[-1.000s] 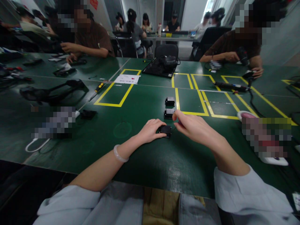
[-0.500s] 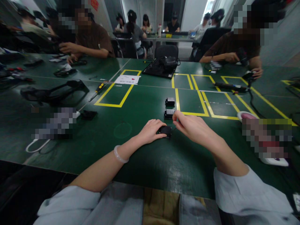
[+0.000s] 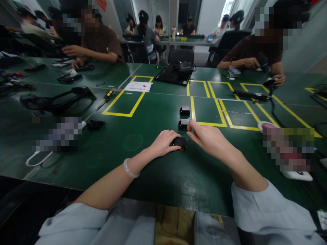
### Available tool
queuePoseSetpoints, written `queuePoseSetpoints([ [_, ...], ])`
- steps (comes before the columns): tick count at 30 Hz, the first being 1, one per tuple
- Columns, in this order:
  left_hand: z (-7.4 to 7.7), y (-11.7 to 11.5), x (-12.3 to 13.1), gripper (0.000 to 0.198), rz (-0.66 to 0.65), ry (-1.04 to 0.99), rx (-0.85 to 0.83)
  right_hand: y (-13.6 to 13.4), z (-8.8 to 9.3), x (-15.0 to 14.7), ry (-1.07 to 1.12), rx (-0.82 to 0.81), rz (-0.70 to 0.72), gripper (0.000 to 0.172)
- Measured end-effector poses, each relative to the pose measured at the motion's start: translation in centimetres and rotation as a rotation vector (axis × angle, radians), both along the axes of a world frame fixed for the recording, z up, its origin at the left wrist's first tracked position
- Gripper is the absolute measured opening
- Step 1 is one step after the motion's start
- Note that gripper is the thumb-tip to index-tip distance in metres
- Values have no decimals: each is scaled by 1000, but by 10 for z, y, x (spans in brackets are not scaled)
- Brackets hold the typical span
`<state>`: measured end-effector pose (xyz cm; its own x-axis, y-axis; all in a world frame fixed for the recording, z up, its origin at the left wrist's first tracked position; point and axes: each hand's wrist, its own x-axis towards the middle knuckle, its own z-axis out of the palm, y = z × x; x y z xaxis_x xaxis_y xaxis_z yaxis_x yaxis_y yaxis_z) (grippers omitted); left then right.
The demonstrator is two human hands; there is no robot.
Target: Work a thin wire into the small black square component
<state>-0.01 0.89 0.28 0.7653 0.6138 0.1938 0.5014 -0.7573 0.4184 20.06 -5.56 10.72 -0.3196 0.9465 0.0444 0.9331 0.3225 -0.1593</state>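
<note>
Work appears to be in progress on one black block (image 3: 181, 141), which rests on the green table (image 3: 163, 180) and serves as reference for the positions below. The left hand (image 3: 165, 143) is clamped on the block from its left side. The right hand (image 3: 208, 137) is apart from the left hand, just right of the block, thumb and forefinger curled close together. Whether they grip a thin item cannot be told.

Status: handling of the block is judged incomplete, since both hands attend to it. A second block (image 3: 183, 124) stands just beyond it and a third block (image 3: 185, 111) farther beyond; both show pale tops, whereas the clamped block shows a dark one. Whether these two are finished or pending cannot be determined.

A screwdriver (image 3: 108, 95) lies beyond and left of the block, out of both hands.

Visibility limits: the left hand covers the block's left part; the right hand overlaps the second block's right edge. A pixelated item (image 3: 58, 134) well left of the block cannot be identified. A co-worker (image 3: 102, 44), beyond and left of it, is partly cut off at the top.
</note>
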Motion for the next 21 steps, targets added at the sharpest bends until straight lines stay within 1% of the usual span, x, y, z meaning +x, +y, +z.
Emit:
queuePoseSetpoints([
  [4,0,0,0,37,0,-2,8,-1,3,5,51,-36,62,15],
  [7,-1,1,0,36,0,1,12,-3,5,6,69,-54,80,16],
  [10,-3,1,0,37,1,-1,12,-3,5,4,51,-35,53,16],
  [13,-3,1,0,38,1,-2,13,-2,2,2,-7,1,-3,21],
  [15,-2,1,1,38,-3,4,14,0,0,2,-36,12,-15,20],
  [21,0,0,1,38,1,16,11,-1,-1,7,42,-12,45,17],
])
